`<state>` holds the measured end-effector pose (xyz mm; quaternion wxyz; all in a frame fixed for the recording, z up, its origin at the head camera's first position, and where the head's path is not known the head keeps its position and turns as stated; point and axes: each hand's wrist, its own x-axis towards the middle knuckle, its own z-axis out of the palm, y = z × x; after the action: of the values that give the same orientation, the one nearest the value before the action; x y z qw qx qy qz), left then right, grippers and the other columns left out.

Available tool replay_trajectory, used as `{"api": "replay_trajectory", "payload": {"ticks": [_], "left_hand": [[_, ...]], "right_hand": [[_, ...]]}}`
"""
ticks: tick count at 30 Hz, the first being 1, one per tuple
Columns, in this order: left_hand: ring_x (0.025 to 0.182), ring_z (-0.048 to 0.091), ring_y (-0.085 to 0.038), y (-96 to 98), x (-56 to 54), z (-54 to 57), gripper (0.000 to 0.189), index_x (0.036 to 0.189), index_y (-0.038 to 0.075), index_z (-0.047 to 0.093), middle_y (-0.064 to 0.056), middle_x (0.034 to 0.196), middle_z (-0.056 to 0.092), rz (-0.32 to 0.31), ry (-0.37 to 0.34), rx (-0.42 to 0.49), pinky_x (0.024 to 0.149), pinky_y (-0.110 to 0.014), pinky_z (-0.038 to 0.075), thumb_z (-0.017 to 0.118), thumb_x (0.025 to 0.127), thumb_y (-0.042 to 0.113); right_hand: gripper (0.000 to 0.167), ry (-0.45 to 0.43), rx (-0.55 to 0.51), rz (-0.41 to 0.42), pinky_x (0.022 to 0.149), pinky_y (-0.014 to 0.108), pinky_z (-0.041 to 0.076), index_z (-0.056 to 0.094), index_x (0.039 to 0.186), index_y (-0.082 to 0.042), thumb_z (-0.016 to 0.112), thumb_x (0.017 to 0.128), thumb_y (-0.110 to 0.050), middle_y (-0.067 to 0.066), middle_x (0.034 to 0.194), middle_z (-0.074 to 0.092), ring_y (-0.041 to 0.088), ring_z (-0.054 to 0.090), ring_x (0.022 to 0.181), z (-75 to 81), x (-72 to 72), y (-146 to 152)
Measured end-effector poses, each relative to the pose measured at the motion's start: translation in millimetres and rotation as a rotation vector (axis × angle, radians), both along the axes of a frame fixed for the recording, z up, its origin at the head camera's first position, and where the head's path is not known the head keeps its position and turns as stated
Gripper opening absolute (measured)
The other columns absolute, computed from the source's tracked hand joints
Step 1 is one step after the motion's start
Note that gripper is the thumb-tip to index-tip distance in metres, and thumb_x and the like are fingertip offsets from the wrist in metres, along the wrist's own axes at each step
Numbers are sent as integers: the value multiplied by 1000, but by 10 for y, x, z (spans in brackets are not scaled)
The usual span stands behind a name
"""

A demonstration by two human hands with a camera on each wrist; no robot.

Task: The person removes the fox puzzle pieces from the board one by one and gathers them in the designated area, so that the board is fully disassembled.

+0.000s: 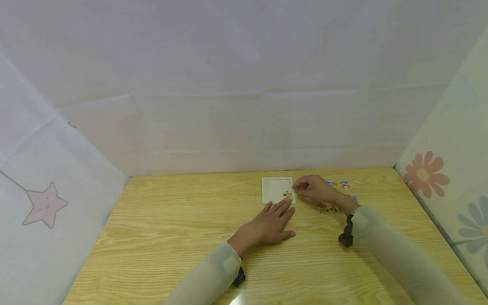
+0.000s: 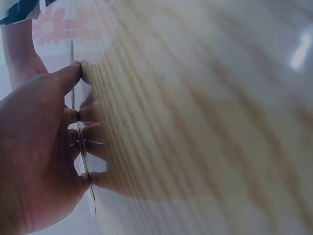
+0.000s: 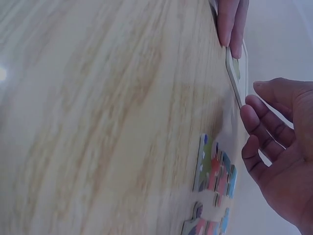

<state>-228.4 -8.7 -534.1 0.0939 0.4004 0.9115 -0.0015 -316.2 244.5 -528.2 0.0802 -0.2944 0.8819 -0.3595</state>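
A square pale puzzle board (image 1: 264, 191) with a raised rim lies at the back of the table. One colourful puzzle piece (image 1: 288, 196) sits in its front right corner, mostly green and yellow. My left hand (image 1: 269, 225) lies with spread, straight fingers, its fingertips at the board's front edge. At the board's right side is my right hand (image 1: 316, 190), fingers loosely bent. In the right wrist view, the fingertips (image 3: 248, 115) of that hand meet the board's edge, the thumb stands apart, and nothing shows between them.
Several loose puzzle pieces (image 3: 215, 166) lie on the table (image 1: 169, 231) right of the board, partly hidden by my right hand and wrist in the head view. White cloth walls (image 1: 209, 126) with printed flowers and a star enclose the table's back and sides.
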Motion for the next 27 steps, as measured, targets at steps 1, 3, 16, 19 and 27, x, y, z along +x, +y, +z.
{"api": "replay_trajectory", "payload": {"ticks": [1,3,16,19,27], "left_hand": [[165,10,-21,0,-1,-5,79,171,15,20,-6,179,9,0,1,-1,132,-50,19,41,110,61],[165,9,-21,1,-3,-11,79,171,15,20,-6,179,9,-1,1,-3,132,-50,19,41,110,61],[165,8,-21,-6,-5,-16,79,172,15,19,-6,179,7,-5,1,-13,132,-50,18,40,110,61],[165,9,-21,-5,-6,-12,79,172,15,19,-6,179,8,-5,3,-12,132,-50,19,40,110,61],[165,8,-24,-4,-9,0,79,171,15,19,-7,179,8,-8,1,-5,132,-51,19,41,110,60]], "right_hand": [[27,0,-1,-2,89,44,60,73,127,3,70,101,-3,13,116,76,27,70,103,-18,-9,-9],[27,-2,3,-4,90,43,60,73,127,2,70,101,-3,13,116,76,26,70,103,-43,-27,-25],[28,-11,35,-29,87,42,60,74,128,-2,70,100,-3,10,113,74,24,69,101,-115,-76,-111],[28,-5,35,-16,86,42,60,73,128,0,70,100,-2,13,113,72,25,69,99,-105,-78,-131],[27,-30,46,3,84,43,58,74,127,-1,70,101,-4,12,115,70,22,66,97,-86,-86,-160]]}}
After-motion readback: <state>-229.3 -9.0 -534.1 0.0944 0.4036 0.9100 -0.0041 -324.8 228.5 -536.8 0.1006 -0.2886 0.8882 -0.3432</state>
